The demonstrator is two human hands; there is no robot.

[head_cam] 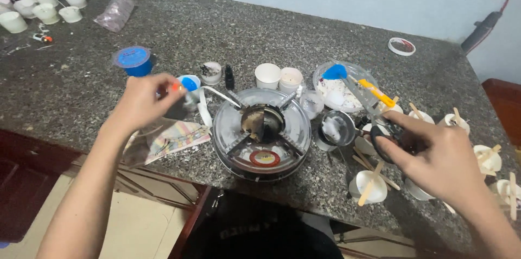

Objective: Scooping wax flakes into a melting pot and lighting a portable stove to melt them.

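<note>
The speckled stone bench carries a round portable gas stove between both hands. The right hand is clamped on black-handled scissors, blades pointing away. The left hand pinches a clear plastic bag hanging just below it.

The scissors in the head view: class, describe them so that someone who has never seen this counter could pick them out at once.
Start at the round silver stove in the middle of the speckled stone counter and look to its right. There the right hand holds the scissors, blades pointing up and left over a clear bowl. Their black loops and long metal blades set them apart from the white cups with wooden sticks around them.
</note>
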